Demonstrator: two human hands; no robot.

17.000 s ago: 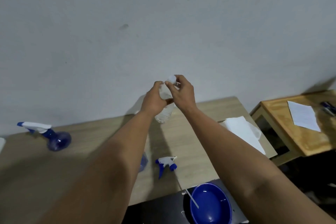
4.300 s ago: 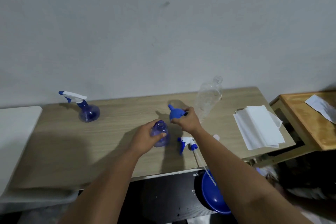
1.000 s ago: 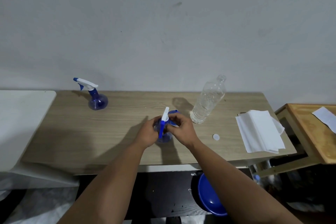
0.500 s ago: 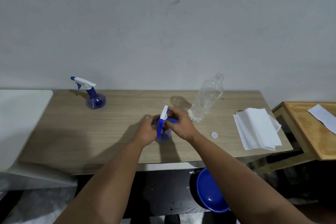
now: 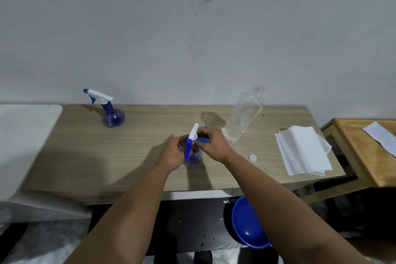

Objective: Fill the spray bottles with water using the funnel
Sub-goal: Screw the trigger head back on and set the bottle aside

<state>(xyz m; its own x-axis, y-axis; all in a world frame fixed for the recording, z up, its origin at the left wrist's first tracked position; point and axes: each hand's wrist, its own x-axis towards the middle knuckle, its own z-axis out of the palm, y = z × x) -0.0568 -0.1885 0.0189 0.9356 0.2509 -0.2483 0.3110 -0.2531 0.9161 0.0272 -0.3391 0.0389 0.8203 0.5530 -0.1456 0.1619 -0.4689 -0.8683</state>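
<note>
Two hands meet over the middle of the wooden table (image 5: 132,156), both arms reaching forward from the bottom of my view. My left hand (image 5: 171,154) wraps its curled fingers round the body of the near spray bottle (image 5: 192,159), which stands on the table. My right hand (image 5: 212,145) pinches the white and blue trigger head (image 5: 191,139) at the bottle's neck, fingers bent. I count two spray bottles: this one, and a second spray bottle (image 5: 110,113) standing at the far left, well apart. One clear water bottle (image 5: 244,115) stands uncapped just right of my hands, with one small white cap (image 5: 252,157) lying near it. One stack of white paper towels (image 5: 302,152) lies at the right end. One blue basin (image 5: 246,227) sits on the floor below the table edge.
</note>
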